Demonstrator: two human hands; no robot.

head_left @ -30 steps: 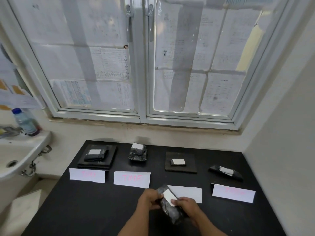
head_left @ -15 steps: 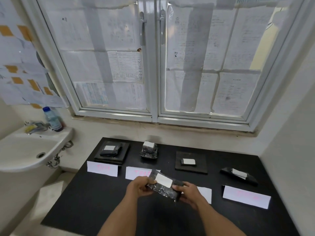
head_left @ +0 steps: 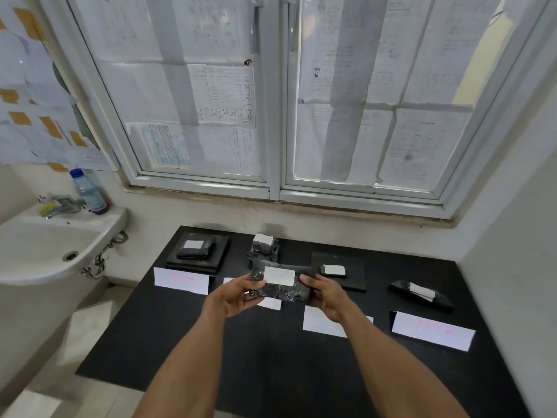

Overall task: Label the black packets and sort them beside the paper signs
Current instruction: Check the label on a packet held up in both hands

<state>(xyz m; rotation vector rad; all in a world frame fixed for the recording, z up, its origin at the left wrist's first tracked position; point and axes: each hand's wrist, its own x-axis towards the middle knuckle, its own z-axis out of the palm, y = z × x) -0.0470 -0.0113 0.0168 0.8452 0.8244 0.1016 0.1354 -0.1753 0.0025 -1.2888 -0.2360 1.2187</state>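
Note:
Above the black table I hold a crinkled black packet with a white label on its face, level and lengthwise. My left hand grips its left end and my right hand grips its right end. Behind it sit labelled black packets: a stack at far left, a small pile, a flat one and one at the right. White paper signs lie in a row: one at left, one partly hidden by my hands, another, and one at right.
A white washbasin with a tap and a plastic bottle stands left of the table. A paper-covered window fills the back wall, and a plain wall closes the right side. The floor shows at lower left.
Both hands have lifted the packet up and away from me and turned it from tilted to level, label facing me. The view has swung left and the sink shows more.

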